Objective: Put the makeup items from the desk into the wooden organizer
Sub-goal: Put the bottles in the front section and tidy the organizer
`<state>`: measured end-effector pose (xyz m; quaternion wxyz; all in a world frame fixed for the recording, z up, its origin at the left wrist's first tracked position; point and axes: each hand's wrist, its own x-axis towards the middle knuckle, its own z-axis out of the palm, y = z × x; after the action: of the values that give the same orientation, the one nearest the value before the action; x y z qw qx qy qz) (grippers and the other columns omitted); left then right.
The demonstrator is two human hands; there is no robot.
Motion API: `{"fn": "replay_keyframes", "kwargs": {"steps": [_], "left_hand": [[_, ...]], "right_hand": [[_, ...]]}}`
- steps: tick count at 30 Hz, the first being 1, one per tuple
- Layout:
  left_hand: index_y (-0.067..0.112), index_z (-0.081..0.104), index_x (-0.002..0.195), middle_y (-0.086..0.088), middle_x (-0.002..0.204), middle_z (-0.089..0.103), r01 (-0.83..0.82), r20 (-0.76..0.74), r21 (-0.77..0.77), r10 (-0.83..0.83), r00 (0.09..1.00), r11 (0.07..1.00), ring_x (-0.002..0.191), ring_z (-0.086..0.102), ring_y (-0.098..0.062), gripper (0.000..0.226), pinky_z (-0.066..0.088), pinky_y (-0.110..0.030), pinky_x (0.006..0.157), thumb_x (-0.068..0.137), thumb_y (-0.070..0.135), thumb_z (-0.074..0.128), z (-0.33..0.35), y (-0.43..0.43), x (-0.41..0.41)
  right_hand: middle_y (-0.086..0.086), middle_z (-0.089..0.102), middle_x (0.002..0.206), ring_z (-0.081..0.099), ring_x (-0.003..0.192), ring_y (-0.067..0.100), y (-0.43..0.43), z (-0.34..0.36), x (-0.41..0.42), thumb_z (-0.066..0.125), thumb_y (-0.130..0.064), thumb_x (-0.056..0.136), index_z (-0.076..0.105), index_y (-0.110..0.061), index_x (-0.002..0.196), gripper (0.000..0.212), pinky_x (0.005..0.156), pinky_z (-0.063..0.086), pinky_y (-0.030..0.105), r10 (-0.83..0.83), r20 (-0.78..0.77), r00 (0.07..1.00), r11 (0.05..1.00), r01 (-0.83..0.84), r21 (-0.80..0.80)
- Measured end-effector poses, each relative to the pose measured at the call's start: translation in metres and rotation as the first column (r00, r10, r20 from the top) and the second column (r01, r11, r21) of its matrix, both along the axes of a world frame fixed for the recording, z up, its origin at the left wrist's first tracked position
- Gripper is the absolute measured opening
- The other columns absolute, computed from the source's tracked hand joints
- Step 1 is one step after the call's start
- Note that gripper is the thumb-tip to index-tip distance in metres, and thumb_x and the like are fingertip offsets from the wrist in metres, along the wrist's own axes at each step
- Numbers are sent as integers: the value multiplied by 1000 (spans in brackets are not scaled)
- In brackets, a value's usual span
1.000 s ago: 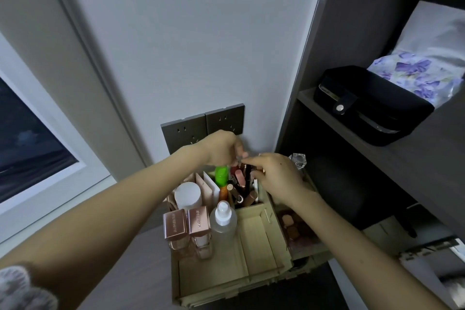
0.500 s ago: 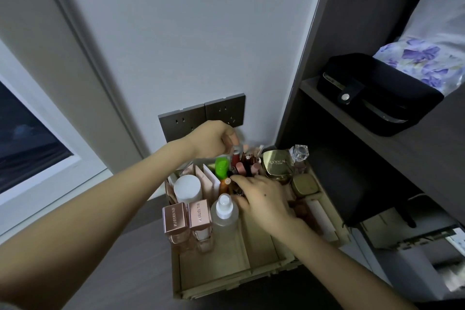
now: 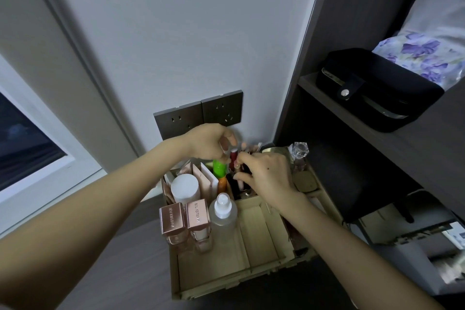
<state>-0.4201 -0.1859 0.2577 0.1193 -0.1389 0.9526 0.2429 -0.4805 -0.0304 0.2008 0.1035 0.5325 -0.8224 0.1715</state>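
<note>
Here, lipstick tubes (image 3: 233, 158) upright in wooden organizer (image 3: 254, 224), both hands over them.

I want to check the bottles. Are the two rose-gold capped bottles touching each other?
Touching. The head view shows the two rose-gold capped bottles side by side in the wooden organizer, caps meeting with no gap.

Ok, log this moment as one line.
stage: arranging sticks | left hand: over back slot, grip unclear | right hand: fingers among lipsticks | organizer: front bays bare
</note>
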Motion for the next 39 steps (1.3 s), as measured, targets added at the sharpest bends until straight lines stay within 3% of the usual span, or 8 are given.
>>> {"fn": "replay_keyframes", "kwargs": {"steps": [3, 9, 13, 19, 25, 30, 35, 39], "left_hand": [[22, 44, 131, 1, 111, 58, 54, 148, -4, -53, 988, 999, 100, 54, -18, 70, 41, -27, 84, 70, 29, 78, -1, 4, 0], [27, 29, 138, -3, 130, 54, 227, 283, -355, -128, 951, 907, 122, 44, -29, 95, 28, -43, 100, 60, 43, 80, -13, 15, -5], [26, 38, 129, -1, 118, 59, 217, 204, -412, -142, 969, 885, 116, 48, -27, 79, 29, -42, 97, 62, 41, 77, -18, 16, -8], [22, 47, 119, 1, 106, 65, 191, 120, -454, -152, 981, 870, 108, 54, -25, 64, 30, -41, 92, 65, 42, 75, -19, 16, -13], [23, 46, 118, 1, 106, 64, 181, 104, -410, -151, 983, 894, 108, 54, -25, 63, 29, -42, 93, 67, 46, 75, -20, 17, -14], [22, 44, 127, 1, 116, 62, 196, 169, -366, -143, 975, 910, 114, 52, -25, 69, 27, -42, 97, 69, 45, 74, -13, 17, -15], [24, 38, 134, 1, 125, 57, 219, 232, -336, -145, 962, 916, 121, 47, -25, 79, 28, -42, 98, 68, 47, 74, -5, 14, -10], [20, 43, 123, -3, 119, 56, 224, 233, -394, -139, 962, 891, 117, 45, -27, 77, 29, -43, 96, 61, 50, 76, -11, 16, -5]], "right_hand": [[2, 66, 58, 64, 54, 26, 1, 1, -4, 86, -22, 58, 66, -16, 76, 28, 48, 46, 30, 12, 18, 1000, 1000, -12, -27], [0, 72, 74, 66, 70, 19, 10, 8, -5, 74, -21, 75, 72, -20, 92, 17, 62, 50, 30, 52, 120, 991, 993, -39, -114], [-11, 60, 68, 48, 66, 3, 27, 8, 1, 74, -35, 75, 71, -25, 97, 24, 62, 38, 23, 118, 256, 959, 993, -116, -24], [3, 69, 108, 57, 104, 21, 25, -7, 16, 54, -35, 91, 62, -18, 117, 33, 83, 41, 30, 128, 203, 971, 962, -171, 211], [5, 69, 86, 61, 80, 19, 19, 20, -5, 49, -37, 94, 67, -13, 99, 30, 63, 31, 24, 5, 90, 996, 992, -16, 122], [5, 68, 98, 62, 92, 23, 1, 11, -4, 43, -44, 95, 64, -16, 107, 37, 68, 37, 27, 53, 28, 998, 905, -60, 421], [9, 71, 89, 66, 86, 29, 4, 1, 0, 61, -43, 85, 63, -14, 109, 38, 63, 35, 29, 57, 6, 998, 977, -57, 204], [3, 69, 68, 64, 63, 26, 17, 7, 1, 84, -27, 62, 64, -13, 83, 32, 53, 42, 30, 26, -7, 1000, 998, -25, 64]]}}
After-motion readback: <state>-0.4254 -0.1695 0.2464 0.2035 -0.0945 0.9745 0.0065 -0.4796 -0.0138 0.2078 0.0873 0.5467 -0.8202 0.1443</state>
